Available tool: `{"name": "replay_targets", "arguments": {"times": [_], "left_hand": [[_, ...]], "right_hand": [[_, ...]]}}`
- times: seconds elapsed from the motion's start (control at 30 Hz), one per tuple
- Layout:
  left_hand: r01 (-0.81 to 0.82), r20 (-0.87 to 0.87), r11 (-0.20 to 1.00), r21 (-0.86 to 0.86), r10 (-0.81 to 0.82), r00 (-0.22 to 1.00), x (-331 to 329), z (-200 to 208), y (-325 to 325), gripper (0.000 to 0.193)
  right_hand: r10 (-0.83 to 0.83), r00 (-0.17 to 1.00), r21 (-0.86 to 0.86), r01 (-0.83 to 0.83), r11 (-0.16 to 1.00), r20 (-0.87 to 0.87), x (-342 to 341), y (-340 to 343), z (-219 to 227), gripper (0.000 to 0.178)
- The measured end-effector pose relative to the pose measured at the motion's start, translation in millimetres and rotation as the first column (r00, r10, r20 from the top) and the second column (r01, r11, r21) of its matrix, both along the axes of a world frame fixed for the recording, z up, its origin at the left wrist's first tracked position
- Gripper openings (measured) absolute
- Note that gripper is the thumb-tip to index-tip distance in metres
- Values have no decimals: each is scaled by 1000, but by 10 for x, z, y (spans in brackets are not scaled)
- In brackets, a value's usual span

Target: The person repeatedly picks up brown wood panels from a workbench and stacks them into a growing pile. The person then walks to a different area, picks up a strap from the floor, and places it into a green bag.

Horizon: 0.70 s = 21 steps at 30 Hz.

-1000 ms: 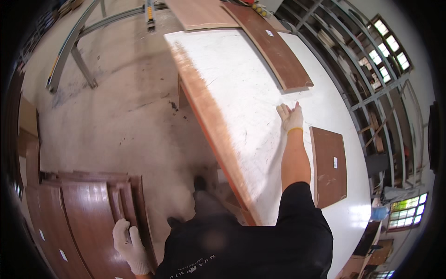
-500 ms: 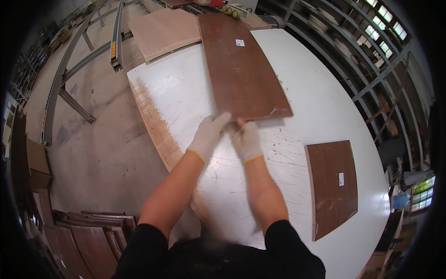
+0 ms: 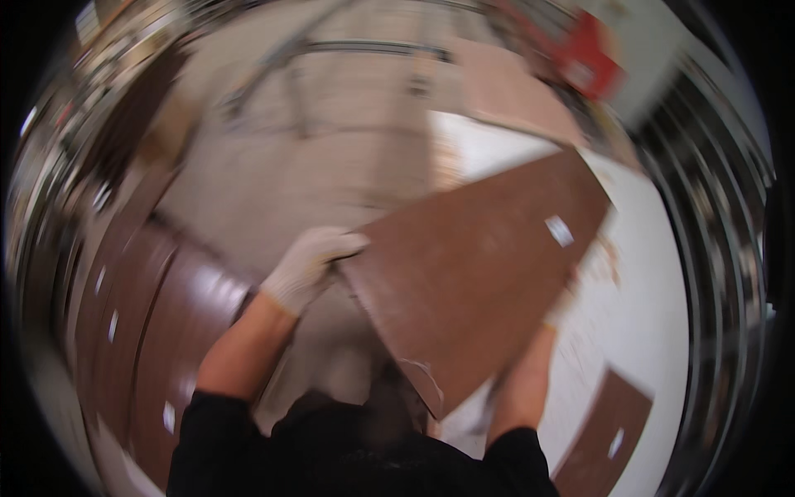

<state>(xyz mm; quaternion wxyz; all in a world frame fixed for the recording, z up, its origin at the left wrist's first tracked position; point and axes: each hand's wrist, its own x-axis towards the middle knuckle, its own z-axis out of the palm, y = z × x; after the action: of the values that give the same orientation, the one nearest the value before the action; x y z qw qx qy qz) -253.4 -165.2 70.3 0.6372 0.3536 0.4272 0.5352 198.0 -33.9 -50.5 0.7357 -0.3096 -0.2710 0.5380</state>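
Slanting across the view, a labelled brown panel is held between the gloved hands, masking part of the white bench. The left hand has its fingers clasped on the panel's left corner; the right hand, at the opposite edge, is largely obscured by the panel, so its fingers' grip cannot be told. A second panel lies nearer on the bench; a pale board and a blurred red object appear beyond. Other brown panels stand at left.

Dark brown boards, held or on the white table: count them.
2: the held board, at centre; the other board, on the table at lower right. More may be hidden.
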Motion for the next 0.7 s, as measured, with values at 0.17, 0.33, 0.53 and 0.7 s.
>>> {"name": "replay_targets", "arguments": {"times": [0.17,0.33,0.53,0.7], "left_hand": [[-315,1,930,189,321,947,-1063,70,-545,21],[-661,78,731,168,659,748,-1886,379,-1973,31],[-937,-171,309,-163,926,335,-2505,116,-4370,56],[-872,67,-462,163,887,-458,-3398,-571,-5639,59]], "right_hand": [[609,777,-41,-622,782,-161,-833,-293,321,64],[596,776,38,-603,797,-207,-2690,-731,498,57],[903,374,196,-889,415,-213,-5100,-2033,761,66],[946,173,-18,-984,175,-273,-7107,-3047,713,45]]}}
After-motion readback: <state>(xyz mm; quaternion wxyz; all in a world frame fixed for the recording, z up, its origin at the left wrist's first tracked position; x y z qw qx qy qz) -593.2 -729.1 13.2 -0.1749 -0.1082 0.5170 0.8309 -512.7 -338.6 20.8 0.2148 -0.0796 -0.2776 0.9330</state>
